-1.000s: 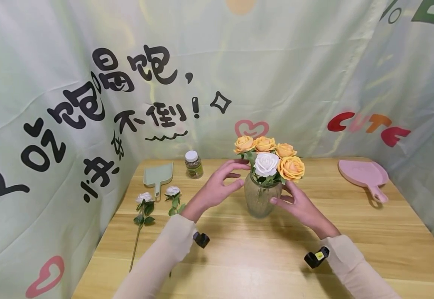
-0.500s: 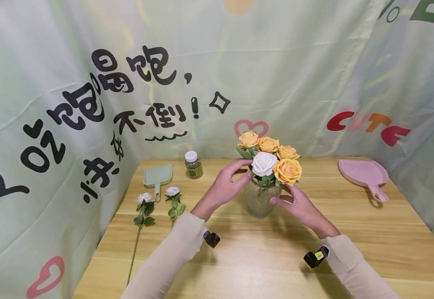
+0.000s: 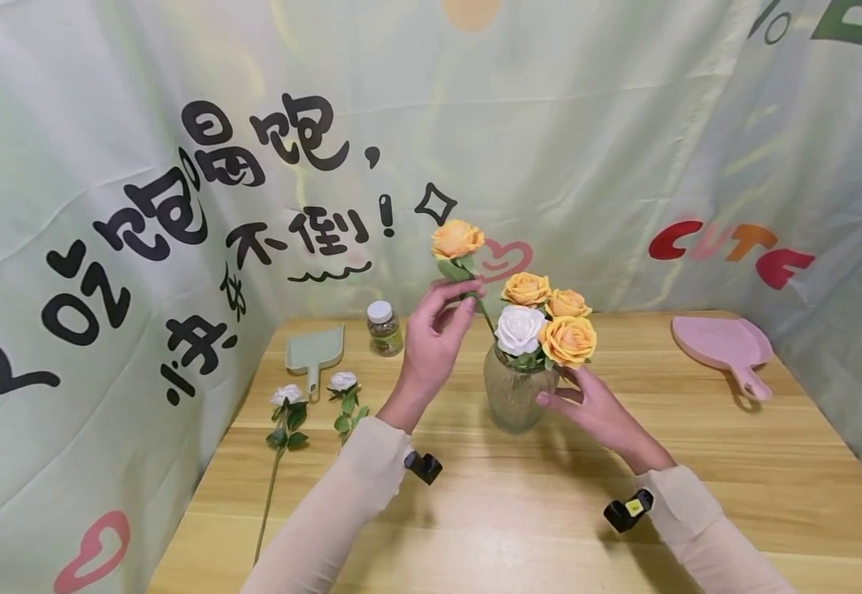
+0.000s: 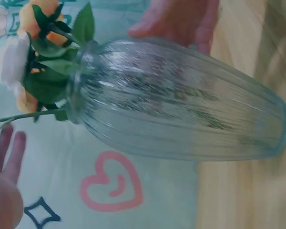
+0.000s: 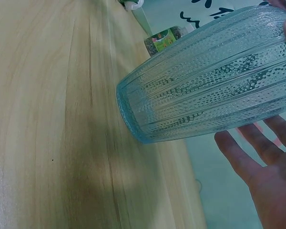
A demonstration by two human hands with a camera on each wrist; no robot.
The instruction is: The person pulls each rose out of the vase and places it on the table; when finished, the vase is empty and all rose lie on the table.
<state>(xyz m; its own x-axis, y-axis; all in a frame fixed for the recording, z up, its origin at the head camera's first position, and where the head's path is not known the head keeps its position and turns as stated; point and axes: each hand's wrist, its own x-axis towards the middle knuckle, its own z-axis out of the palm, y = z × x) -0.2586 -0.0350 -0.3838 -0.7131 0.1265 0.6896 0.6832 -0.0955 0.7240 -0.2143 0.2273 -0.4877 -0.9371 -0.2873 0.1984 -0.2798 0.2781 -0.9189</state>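
The left grip (image 3: 431, 342) pinches an orange rose (image 3: 458, 239) by its stem, which reaches the mouth of the vase (image 3: 514, 400) held in the right grip (image 3: 597, 404). Inside stand a white rose (image 3: 520, 330) and three more orange roses (image 3: 568, 340); left of the left grip, a capped jar (image 3: 384, 332) holds something dark.

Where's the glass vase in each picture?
Head: the glass vase stands just right of the middle.
Left wrist: the glass vase looks sideways across the middle, mouth toward the left.
Right wrist: the glass vase fills the upper right, cut off by the edge.
Landmark in all three: the right hand holding it.
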